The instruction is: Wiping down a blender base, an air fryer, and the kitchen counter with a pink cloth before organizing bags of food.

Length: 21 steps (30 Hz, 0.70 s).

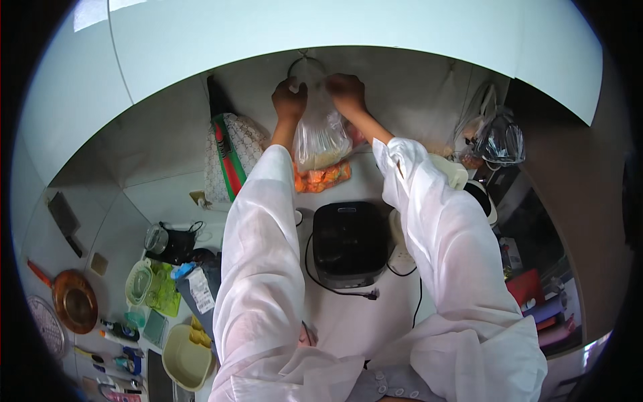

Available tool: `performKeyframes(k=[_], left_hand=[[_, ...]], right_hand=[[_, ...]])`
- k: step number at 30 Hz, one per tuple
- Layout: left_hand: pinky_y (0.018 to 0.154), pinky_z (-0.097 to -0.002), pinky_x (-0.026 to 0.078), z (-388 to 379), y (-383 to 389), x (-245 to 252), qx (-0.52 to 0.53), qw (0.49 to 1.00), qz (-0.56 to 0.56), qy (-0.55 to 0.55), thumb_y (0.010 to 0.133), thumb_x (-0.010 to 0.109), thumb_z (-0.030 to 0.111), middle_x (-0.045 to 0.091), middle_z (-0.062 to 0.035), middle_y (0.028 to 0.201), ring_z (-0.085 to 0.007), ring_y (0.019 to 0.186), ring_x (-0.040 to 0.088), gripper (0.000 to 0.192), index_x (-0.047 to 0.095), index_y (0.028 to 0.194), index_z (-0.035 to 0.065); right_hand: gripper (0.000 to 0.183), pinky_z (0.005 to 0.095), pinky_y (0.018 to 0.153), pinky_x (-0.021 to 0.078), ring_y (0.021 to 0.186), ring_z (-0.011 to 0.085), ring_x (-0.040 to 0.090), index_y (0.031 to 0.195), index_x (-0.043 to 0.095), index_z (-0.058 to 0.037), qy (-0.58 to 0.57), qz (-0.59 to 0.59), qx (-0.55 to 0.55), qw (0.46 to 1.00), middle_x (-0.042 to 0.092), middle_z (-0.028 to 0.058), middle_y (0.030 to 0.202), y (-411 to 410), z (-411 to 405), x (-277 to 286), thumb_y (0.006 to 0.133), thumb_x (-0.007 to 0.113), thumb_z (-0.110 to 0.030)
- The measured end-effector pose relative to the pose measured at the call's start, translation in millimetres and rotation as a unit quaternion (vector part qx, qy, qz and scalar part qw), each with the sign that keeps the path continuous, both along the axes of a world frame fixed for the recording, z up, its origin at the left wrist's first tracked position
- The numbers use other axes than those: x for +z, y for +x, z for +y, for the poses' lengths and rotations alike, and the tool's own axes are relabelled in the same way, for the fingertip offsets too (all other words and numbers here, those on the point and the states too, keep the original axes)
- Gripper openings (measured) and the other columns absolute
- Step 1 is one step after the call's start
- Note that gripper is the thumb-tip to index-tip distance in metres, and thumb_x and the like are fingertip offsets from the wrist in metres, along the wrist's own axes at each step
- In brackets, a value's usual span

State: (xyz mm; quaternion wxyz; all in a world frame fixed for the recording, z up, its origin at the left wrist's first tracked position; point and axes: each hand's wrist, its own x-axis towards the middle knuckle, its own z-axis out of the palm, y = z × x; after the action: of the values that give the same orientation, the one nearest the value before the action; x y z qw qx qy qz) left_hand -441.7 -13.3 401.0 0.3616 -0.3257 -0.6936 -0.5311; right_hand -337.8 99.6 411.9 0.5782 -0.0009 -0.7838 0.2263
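Observation:
A clear plastic bag (321, 143) with pale contents in its bottom hangs against the wall, under a dark ring (305, 63) on a hook. My left hand (290, 100) is at the bag's upper left side, thumb and fingers pinching its film. On the opposite side, my right hand (347, 94) has its fingers curled on the upper part of the bag; the fingertips are partly hidden. Just below hangs or rests a bag of orange-wrapped pieces (322, 177). Another bag with something reddish (355, 134) shows behind my right wrist.
A black rice cooker (350, 243) stands on the white counter with its cord and plug (371, 295) lying loose. White cabinets (321, 25) overhang the wall. A patterned bag (221, 156) hangs left, more plastic bags (502, 135) right. A cream basin (187, 357) sits lower left.

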Motion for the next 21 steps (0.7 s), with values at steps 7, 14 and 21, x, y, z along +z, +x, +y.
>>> performKeyframes(k=[7,14,21], left_hand=[[0.076,-0.0400,0.050,27.4,-28.7,3.5,-0.005,0.997,0.075,0.013,0.070,0.067,0.027,0.064,-0.0189,0.091,-0.0338,0.084,0.062,0.037,0.064,0.099,0.0037],[0.067,-0.0442,0.050,37.8,-31.2,-7.7,0.011,0.993,0.117,0.010,0.074,0.061,0.018,0.063,-0.0198,0.086,-0.0375,0.076,0.061,0.036,0.058,0.107,0.0053],[0.067,-0.0421,0.050,36.2,-35.1,-3.7,0.015,0.999,-0.013,-0.032,0.082,0.057,0.028,0.065,-0.0174,0.081,-0.0345,0.077,0.063,0.024,0.065,0.087,0.0067]], right_hand=[[0.013,0.0338,0.070,0.0508,0.075,0.0263,0.064,0.081,0.067,-0.0076,0.002,0.023,-0.011,1.000,0.066,0.0105,0.079,-46.3,6.3,11.8,0.072,0.064,-0.017],[0.028,0.0418,0.082,0.0466,0.090,0.0336,0.060,0.094,0.065,-0.0079,0.062,-0.010,-0.007,0.998,0.063,0.0164,0.097,-69.4,14.7,3.8,0.073,0.058,-0.024],[0.019,0.0406,0.074,0.0485,0.081,0.0296,0.063,0.084,0.066,-0.0076,0.027,-0.126,-0.073,0.989,0.066,0.0125,0.083,-84.9,14.4,6.8,0.079,0.056,-0.023]])
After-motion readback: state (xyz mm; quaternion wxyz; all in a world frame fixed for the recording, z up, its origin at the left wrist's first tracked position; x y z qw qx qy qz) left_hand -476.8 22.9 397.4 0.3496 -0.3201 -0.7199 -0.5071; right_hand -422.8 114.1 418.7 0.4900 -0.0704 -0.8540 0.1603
